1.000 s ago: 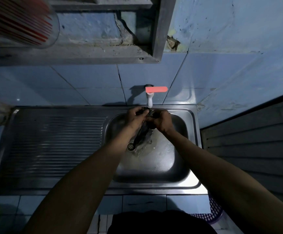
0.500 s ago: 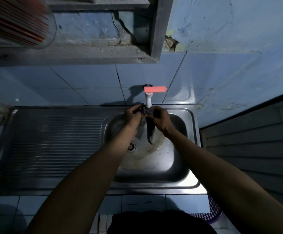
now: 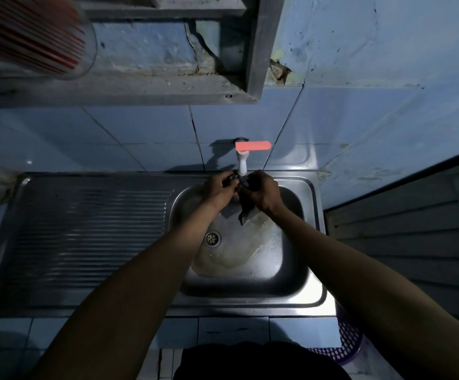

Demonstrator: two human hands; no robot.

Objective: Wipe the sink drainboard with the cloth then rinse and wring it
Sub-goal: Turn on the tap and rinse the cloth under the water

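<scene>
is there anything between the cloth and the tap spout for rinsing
Nothing visible. The left hand and right hand hold the cloth right under the tap spout, over the sink basin.

Cloth [image 3: 246, 212] untwisted — hanging loose (drain [image 3: 213, 238] uncovered).

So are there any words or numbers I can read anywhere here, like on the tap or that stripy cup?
None: no words, numbers or brand names can be read.
Tap: its orange-red handle is plain.
Red-striped cup: blurred, only stripes show.
Cloth, gripped by the left hand and right hand: dark, no label visible.
Sink: no stamp visible.
</scene>
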